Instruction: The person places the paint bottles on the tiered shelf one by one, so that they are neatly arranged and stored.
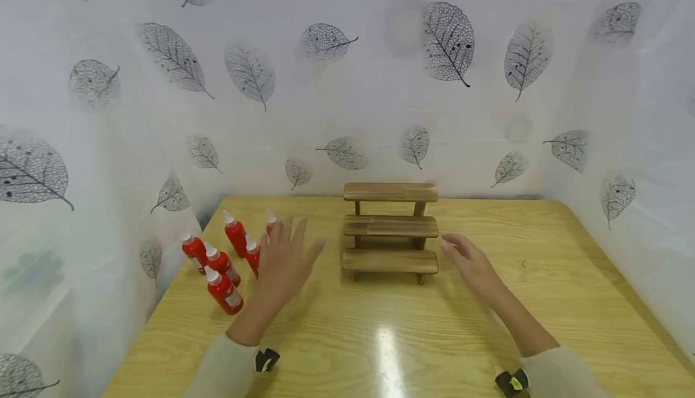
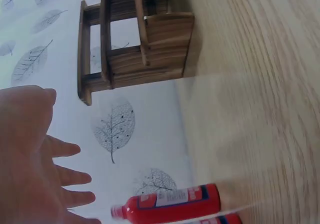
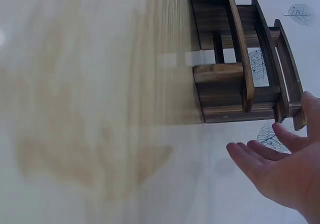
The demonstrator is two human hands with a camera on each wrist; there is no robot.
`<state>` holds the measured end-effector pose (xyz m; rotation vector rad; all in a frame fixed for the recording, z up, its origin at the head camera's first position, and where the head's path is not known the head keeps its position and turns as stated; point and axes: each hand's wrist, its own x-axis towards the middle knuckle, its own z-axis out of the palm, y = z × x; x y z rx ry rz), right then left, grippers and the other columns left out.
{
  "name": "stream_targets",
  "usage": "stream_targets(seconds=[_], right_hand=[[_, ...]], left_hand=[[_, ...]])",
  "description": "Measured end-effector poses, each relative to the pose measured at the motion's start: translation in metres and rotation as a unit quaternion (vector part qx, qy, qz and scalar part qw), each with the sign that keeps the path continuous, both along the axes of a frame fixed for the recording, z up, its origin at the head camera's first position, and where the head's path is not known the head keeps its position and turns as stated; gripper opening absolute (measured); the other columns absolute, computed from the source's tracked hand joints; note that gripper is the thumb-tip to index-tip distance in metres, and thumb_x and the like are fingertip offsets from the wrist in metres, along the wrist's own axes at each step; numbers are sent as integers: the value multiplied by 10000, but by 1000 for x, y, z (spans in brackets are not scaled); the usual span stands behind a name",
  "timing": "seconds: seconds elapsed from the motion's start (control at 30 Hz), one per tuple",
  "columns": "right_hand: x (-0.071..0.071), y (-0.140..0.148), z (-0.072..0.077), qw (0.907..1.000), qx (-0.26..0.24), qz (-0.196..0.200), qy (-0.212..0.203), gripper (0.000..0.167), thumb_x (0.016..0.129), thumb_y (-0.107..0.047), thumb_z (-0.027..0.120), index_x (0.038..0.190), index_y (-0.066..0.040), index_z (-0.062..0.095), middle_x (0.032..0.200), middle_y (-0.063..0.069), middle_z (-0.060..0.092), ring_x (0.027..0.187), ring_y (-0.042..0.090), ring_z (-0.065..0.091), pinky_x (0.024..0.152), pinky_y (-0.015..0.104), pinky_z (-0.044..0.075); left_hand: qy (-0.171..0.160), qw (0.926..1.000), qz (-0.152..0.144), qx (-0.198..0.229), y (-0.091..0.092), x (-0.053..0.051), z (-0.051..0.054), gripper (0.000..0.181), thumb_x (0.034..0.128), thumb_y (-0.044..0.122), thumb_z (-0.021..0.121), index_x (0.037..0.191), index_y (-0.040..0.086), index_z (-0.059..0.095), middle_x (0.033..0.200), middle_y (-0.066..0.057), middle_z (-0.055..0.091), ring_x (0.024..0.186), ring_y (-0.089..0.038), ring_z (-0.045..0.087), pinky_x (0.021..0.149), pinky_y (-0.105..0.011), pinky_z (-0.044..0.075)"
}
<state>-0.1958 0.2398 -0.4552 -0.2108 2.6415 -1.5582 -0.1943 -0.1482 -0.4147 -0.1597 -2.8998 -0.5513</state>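
Note:
Several red squeeze bottles [image 1: 225, 292] with white pointed caps stand grouped on the left of the table. My left hand [image 1: 285, 265] hovers at the right side of the group with fingers spread, hiding part of the bottles behind it. In the left wrist view its fingers are straight and hold nothing, with a red bottle [image 2: 172, 204] beyond them. A three-tier wooden step shelf [image 1: 391, 226] stands at the middle of the table. Just right of the shelf is my right hand [image 1: 475, 265], its fingers relaxed and holding nothing; the right wrist view shows it near the shelf's end.
The wood-grain table [image 1: 336, 337] reaches back to a white curtain [image 1: 369, 102] printed with dark leaves, which also hangs along both sides. Each wrist carries a small dark strapped device [image 1: 266, 360]. Light reflects off the table's front middle.

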Motion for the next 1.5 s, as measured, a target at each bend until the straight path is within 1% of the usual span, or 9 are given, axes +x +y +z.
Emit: stream_targets(seconds=[0.23,0.4,0.5,0.63,0.83,1.07,1.23,1.37,1.5], right_hand=[[2,-10,-14,9971,-660,189,-326,612,1042,-455,511,1493,-50,430,1526,203,456,1377,400,466,1095,540,450],[1,-17,-20,9938,-957,318,-476,576,1032,-411,554,1474,-54,459,1500,189,483,1317,379,525,1086,479,465],[1,-18,-22,9912,-1169,380,-500,572,1028,-357,579,1475,-25,448,1495,198,479,1304,380,532,1074,404,479],[2,-19,-25,9904,-1248,330,-493,567,1005,-307,626,1465,-18,461,1499,193,483,1350,383,486,1080,373,470],[3,-19,-26,9923,-1104,241,-514,523,992,-282,647,1427,-22,517,1502,204,487,1419,419,405,1150,553,378],[4,-20,-26,9904,-1177,328,-641,552,997,-318,637,1449,-35,497,1546,202,431,1466,444,319,1178,614,299],[4,-21,-27,9889,-1249,328,-730,565,989,-344,644,1457,-64,497,1566,188,406,1477,448,293,1181,633,274],[4,-20,-28,9890,-1229,246,-788,565,983,-360,651,1454,-82,507,1571,188,399,1479,448,287,1181,633,272],[5,-20,-27,9887,-1261,234,-774,558,990,-344,644,1454,-67,506,1560,202,408,1469,440,313,1177,622,292]], left_hand=[[1182,9926,-56,261,-23,21,10,586,978,494,609,1418,112,540,1455,-139,530,1354,-357,484,1099,-577,421],[1703,9842,129,471,-42,36,17,520,952,403,684,1380,122,591,1397,-132,600,1276,-367,548,1042,-612,444],[1826,9811,236,599,-53,43,20,500,952,366,690,1377,118,594,1391,-135,605,1268,-381,544,1045,-629,424],[1870,9798,396,595,-67,50,24,474,956,315,685,1369,104,590,1399,-134,598,1279,-381,532,1053,-641,408],[1991,9740,678,842,-85,62,26,464,938,251,712,1361,94,602,1389,-144,609,1262,-378,547,1041,-624,427],[1645,9686,1273,1365,-107,80,19,455,973,257,670,1396,119,577,1410,-121,596,1298,-363,520,1066,-594,418],[1524,9552,1709,1876,-118,94,13,458,994,254,639,1423,119,552,1445,-128,566,1348,-361,489,1097,-610,397],[1470,9429,1904,2305,-125,101,7,467,1005,294,627,1428,116,544,1430,-139,566,1321,-365,492,1077,-636,388],[1132,9373,2097,2542,-128,103,-1,509,1010,355,612,1462,143,515,1454,-105,551,1303,-314,489,1059,-511,409]])
